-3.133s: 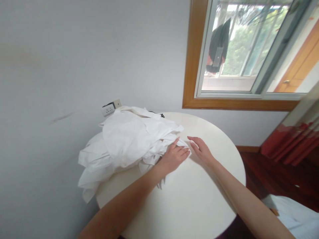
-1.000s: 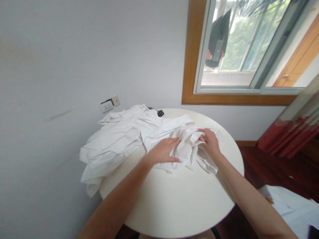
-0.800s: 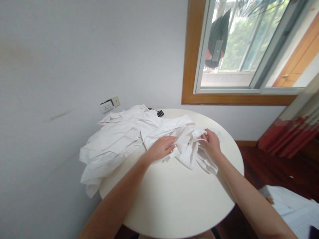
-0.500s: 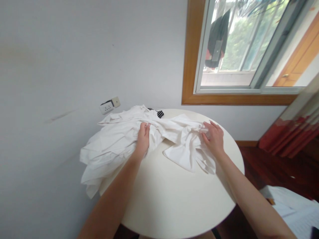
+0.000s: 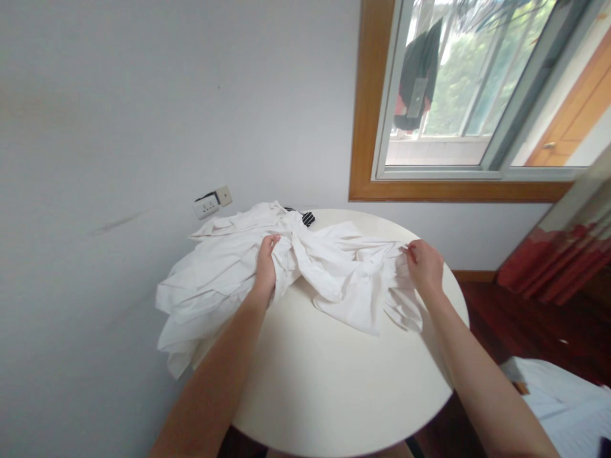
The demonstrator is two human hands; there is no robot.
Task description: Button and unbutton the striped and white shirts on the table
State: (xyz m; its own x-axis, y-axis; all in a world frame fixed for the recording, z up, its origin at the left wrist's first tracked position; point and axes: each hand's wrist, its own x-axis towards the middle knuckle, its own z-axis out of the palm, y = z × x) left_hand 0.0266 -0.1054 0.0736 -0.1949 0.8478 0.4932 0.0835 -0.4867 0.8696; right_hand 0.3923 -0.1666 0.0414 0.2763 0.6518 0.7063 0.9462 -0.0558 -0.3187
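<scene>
A crumpled white garment (image 5: 353,267) lies across the top of the round table (image 5: 344,394); its exact kind does not show. At its right end my right hand (image 5: 426,264) is closed, pinching a corner between thumb and fingers and drawing the fabric taut. My left hand (image 5: 266,267) is closed on the white cloth where the garment meets a heap of white clothes (image 5: 214,270). Part of its fingers is hidden in the folds. The heap hangs over the table's left edge. A black-and-white striped item (image 5: 308,219) pokes out behind the cloth.
A wall with a power socket (image 5: 206,205) stands close behind the table. A wood-framed window (image 5: 360,127) is at the upper right, with a red and beige curtain (image 5: 544,254) beside it. More white material (image 5: 558,388) lies low at the right.
My right hand has moved right and closed on the garment's corner, stretching the cloth out. My left hand has shifted slightly left.
</scene>
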